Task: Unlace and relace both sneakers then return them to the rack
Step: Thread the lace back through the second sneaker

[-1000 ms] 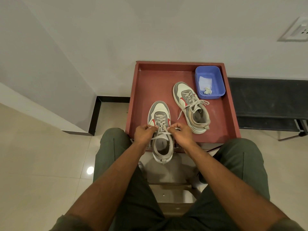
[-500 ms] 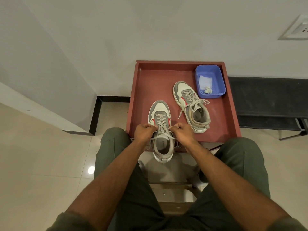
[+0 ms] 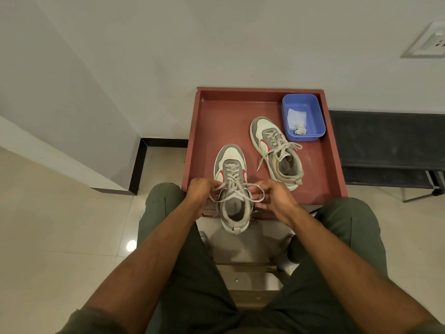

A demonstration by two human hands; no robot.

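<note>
While both hands are working at the collar of the near sneaker (image 3: 232, 189), the left hand (image 3: 201, 192) is pinching one lace end and the right hand (image 3: 273, 196) is pinching the other, with the two strands crossing over the tongue. That sneaker is lying at the six o'clock edge of the red tray (image 3: 204, 131), heel overhanging toward the knees. Its eyelets are appearing fully laced, so only the knot seems to be outstanding. At one o'clock, the far sneaker (image 3: 277, 150) is sitting laced, ends trailing loose; whether it is finished cannot be told. Returning both to the rack is remaining. Beyond, a blue tub (image 3: 313, 107) is occupying the tray's far corner, obstructing nothing.
</note>
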